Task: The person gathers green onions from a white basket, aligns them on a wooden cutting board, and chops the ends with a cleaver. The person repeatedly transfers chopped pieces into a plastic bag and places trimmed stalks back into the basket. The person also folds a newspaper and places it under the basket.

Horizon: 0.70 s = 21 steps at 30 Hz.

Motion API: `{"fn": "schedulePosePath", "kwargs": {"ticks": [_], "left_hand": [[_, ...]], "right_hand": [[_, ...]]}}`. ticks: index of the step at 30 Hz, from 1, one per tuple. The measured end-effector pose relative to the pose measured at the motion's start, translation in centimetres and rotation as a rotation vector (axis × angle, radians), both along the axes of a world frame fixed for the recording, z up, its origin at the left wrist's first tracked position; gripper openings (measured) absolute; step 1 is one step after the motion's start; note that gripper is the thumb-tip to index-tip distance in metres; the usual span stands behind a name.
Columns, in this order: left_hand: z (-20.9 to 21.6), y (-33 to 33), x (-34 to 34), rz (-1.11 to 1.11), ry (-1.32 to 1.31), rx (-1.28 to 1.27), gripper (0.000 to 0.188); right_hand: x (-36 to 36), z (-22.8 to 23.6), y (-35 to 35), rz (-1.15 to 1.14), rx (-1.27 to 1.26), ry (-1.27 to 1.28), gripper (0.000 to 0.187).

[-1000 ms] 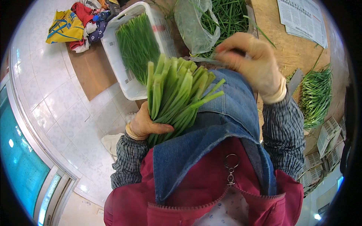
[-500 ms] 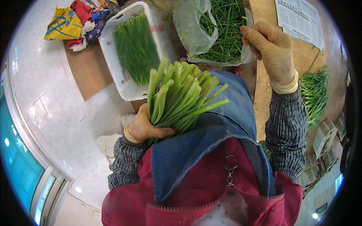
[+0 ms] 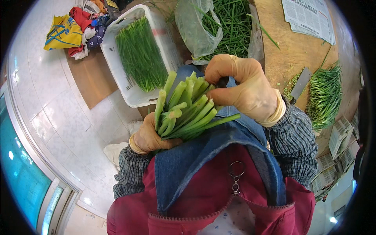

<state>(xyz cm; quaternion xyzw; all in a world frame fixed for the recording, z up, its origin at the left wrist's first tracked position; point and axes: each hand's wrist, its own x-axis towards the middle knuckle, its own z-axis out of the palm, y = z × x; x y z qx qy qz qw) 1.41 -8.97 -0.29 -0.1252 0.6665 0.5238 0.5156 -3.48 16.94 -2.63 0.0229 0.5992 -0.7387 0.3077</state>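
My gloved left hand (image 3: 150, 135) is closed around a bunch of thick, chive-like green stalks (image 3: 190, 107), holding it in front of my chest. Pale ends of the stalks fan upward toward the far side; their lower parts are hidden by my hand and the denim apron (image 3: 188, 168). At the right edge of the bunch is my gloved right hand (image 3: 246, 88), its thumb and forefinger bent around the stalk tips in a pinch. The other right fingers are mostly hidden.
A white plastic crate (image 3: 135, 100) holds neatly laid chives (image 3: 141, 55). Beside it, a clear plastic bag (image 3: 196, 29) contains loose greens (image 3: 235, 35). On the wooden board (image 3: 282, 58) lie a knife (image 3: 301, 83), a newspaper (image 3: 309, 15) and more bundled greens (image 3: 325, 98).
My right hand has come down and left from above the board to the bunch's stalk ends. A loose green strand now lies at the board's edge, and the knife has come into view.
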Motion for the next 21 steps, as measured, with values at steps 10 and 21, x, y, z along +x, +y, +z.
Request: {"fn": "schedulePosePath", "kwargs": {"ticks": [10, 21], "left_hand": [[0.2, 0.6, -0.3, -0.024, 0.155, 0.115, 0.064], [-0.4, 1.0, -0.5, 0.075, -0.009, 0.165, 0.060]], "right_hand": [[-0.4, 0.1, 0.7, -0.425, 0.022, -0.112, 0.006], [-1.7, 1.3, 0.2, 0.200, 0.405, 0.632, 0.020]]}}
